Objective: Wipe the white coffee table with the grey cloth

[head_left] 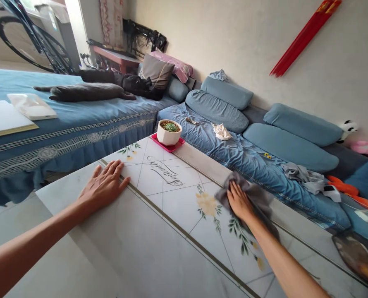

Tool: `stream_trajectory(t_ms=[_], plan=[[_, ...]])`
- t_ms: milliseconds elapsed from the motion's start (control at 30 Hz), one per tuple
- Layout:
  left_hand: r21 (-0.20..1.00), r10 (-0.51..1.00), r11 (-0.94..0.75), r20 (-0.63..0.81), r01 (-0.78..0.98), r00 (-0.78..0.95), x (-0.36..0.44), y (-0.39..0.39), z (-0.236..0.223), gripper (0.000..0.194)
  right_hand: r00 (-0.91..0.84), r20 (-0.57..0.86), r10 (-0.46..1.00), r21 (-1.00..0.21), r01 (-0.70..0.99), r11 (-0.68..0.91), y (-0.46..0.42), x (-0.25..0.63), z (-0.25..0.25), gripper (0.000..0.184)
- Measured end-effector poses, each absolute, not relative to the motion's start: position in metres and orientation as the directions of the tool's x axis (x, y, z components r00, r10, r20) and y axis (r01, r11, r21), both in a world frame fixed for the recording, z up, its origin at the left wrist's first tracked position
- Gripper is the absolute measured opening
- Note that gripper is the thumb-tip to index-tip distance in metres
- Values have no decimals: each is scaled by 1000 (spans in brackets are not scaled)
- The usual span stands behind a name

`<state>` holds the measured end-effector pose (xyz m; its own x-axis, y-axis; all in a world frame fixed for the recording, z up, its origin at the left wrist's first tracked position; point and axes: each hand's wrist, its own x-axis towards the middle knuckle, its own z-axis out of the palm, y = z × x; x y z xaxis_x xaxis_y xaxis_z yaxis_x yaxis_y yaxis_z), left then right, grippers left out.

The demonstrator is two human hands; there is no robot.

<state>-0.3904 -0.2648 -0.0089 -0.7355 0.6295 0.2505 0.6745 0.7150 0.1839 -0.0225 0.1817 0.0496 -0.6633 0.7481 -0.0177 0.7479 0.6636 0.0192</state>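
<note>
My left hand (105, 186) lies flat on the near left part of the table (115, 244), fingers spread and holding nothing. A grey cloth (261, 198) is under my right hand (240, 202), which presses it against the tabletop near the far edge. Part of the cloth trails behind my right wrist. Between my hands runs a patterned table mat (184, 203) with yellow flowers, green leaves and lettering. At the table's far corner, a white pot (169, 135) with a small green plant stands on a pink saucer (178, 147).
A blue-covered sofa (209, 128) with cushions runs behind the table; crumpled white tissue (221, 132) and grey clothing lie there. Dark cats (91, 91) stretch out on the blue bed at left, near a white pad (7, 118). A dark transparent container (357, 256) sits at the table's right.
</note>
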Motion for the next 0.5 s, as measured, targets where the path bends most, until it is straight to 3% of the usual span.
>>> stream_trajectory(t_ms=[133, 233, 367, 500], plan=[[178, 630, 717, 248, 674, -736, -386, -264, 2, 84, -729, -19, 684, -22, 684, 729, 182, -212, 72, 73], [185, 633, 708, 262, 681, -729, -386, -265, 3, 83, -810, -22, 587, -50, 587, 808, 144, -272, 72, 72], [202, 632, 698, 277, 687, -723, -388, -266, 1, 80, -936, -45, 349, -78, 351, 933, 57, -233, 71, 68], [218, 637, 693, 260, 687, -726, -387, -265, 7, 76, -991, -31, 127, -161, 131, 978, -28, -92, 50, 66]])
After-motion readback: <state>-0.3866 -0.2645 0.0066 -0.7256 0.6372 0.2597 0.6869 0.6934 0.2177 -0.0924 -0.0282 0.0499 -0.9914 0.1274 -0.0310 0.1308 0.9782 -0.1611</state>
